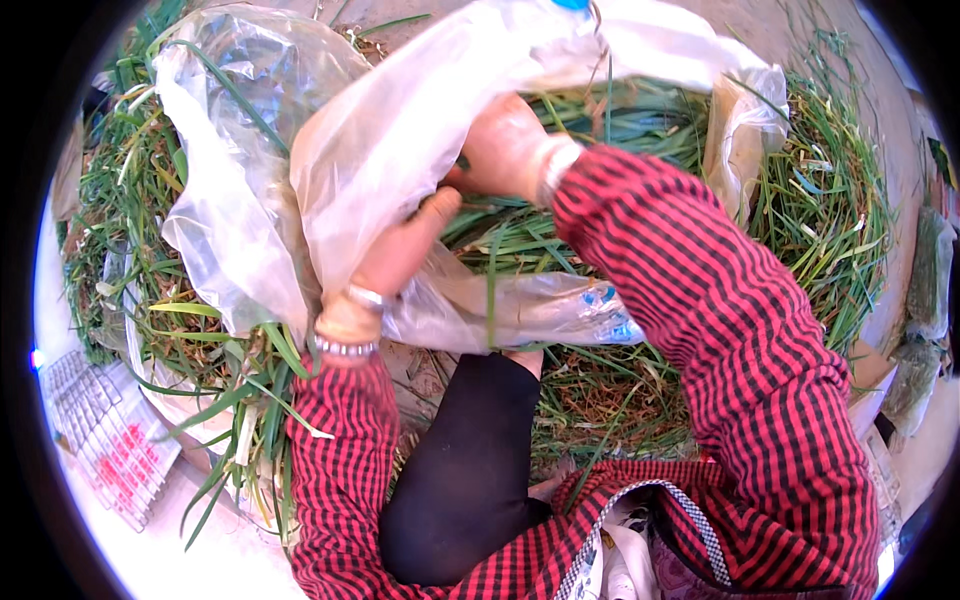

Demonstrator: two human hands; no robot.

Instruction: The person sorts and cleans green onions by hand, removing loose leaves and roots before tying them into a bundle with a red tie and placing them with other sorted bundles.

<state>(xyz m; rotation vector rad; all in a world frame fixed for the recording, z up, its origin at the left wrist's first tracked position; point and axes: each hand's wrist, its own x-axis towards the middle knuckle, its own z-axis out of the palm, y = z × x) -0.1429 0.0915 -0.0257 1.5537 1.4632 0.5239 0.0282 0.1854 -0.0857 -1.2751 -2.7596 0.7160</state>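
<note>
A large clear plastic bag [400,130] lies before me with its mouth spread, and long green leafy stalks [630,125] are inside it. My left hand [405,245] is at the bag's near left side, against the raised film. One of its digits shows stretched toward the other hand; the rest are hidden or blurred. My right hand [505,150] reaches across the opening from the right, its fingers covered by the whitish upper fold. Whether either hand grips the film does not show. Both wrists wear bands.
Loose green stalks are heaped at the left [130,200] and right [820,200]. More greens [610,400] lie by my leg [460,470]. A wire rack [110,440] stands at lower left. Filled clear bags [930,270] sit along the right edge.
</note>
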